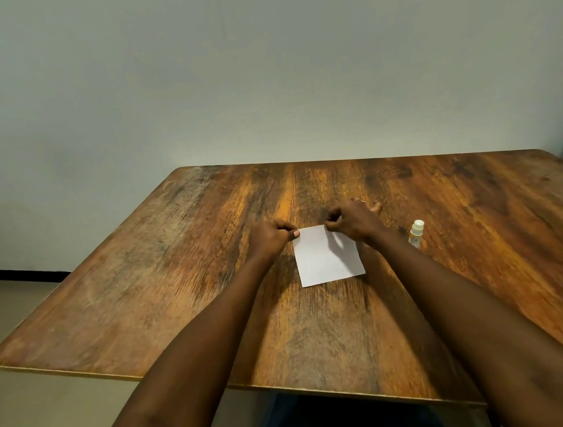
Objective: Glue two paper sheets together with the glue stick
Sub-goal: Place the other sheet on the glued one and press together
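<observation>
Pinching white paper [327, 255] far corners at frame centre: left hand [268, 237], right hand [351, 222]; capped glue stick [416, 233] upright just right; wooden table [183, 274].

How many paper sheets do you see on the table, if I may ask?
1: a white sheet on the table, its far corners pinched by the left hand and right hand. A second may be hidden beneath it.

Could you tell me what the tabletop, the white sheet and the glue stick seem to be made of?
Tabletop: wood or wood-look laminate, matte, streaked grain, pale edge.
Sheet: thin matte paper, plain white.
Glue stick: probably smooth plastic, white cap, yellowish body.
</observation>
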Motion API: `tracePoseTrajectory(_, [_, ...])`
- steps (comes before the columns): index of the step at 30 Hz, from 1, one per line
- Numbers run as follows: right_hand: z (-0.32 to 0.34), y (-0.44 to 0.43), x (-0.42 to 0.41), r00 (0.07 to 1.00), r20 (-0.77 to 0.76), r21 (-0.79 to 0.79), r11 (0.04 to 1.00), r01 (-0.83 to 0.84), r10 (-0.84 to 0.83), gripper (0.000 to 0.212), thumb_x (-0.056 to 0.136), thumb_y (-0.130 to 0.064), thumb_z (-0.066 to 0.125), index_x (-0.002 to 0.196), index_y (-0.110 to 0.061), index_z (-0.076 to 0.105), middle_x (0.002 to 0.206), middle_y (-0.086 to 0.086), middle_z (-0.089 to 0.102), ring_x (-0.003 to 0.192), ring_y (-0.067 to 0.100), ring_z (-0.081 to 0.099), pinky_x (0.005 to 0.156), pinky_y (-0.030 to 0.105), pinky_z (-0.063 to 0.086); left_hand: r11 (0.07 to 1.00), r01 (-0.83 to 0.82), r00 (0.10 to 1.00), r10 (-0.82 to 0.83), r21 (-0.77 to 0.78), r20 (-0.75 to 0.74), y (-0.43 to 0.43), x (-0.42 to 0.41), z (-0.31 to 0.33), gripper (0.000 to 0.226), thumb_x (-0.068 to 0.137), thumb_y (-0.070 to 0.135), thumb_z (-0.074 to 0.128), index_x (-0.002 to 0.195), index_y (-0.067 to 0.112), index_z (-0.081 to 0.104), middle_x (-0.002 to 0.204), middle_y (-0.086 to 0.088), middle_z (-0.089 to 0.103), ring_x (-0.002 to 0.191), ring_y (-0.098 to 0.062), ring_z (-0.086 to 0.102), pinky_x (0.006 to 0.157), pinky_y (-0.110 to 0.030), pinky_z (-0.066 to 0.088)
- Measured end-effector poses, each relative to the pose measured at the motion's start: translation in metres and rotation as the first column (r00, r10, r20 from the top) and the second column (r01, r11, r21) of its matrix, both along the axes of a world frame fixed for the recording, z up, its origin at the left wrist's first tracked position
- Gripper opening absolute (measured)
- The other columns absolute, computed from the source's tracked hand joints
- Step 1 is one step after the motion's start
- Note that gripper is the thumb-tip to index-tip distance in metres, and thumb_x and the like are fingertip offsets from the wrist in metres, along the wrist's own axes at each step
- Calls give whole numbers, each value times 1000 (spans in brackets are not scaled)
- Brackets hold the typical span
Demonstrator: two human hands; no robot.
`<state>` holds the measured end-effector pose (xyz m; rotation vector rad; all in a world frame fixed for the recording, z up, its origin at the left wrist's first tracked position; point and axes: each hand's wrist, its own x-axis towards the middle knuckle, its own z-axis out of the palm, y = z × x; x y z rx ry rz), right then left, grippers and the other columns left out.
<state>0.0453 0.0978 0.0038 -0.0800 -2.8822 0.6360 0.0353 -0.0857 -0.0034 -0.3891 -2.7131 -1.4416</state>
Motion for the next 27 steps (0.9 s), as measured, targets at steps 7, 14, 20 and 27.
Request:
tracePoseTrajectory(7, [1,13,2,1000,-24,-125,992,14,-17,18,88,-21,61,93,-7,72,103,10,71,105,26,58,107,68,18,998,-23,999,25,60,-23,-7,0,2,20,82,5,66,100,-4,71,100,-18,72,84,-22,67,62,-19,47])
tracePoseTrajectory(14, [3,12,4,999,-47,-300,954,8,-24,19,88,-10,60,89,7,68,92,23,67,89,34,63,90,51,46,987,-61,997,55,149,44,-12,0,0,19,83,5,65,98,-4,71,101,-18,72,82,-17,62,62,-18,46])
tracePoseTrajectory(20, [4,10,8,998,-60,-395,919,-7,-18,16,88,-7,59,87,7,67,82,14,62,77,22,57,70,33,44,971,-116,986,88,208,139,-14,-6,-2,21,84,2,62,103,-4,69,106,-17,70,84,-16,61,67,-21,47])
tracePoseTrajectory(27, [3,10,10,993,-82,-593,805,16,-80,10,89,-6,57,88,0,65,80,3,61,85,20,59,77,33,49,967,-149,974,108,207,197,-17,-9,-6,22,84,1,62,104,-6,68,106,-20,70,84,-18,60,62,-17,45])
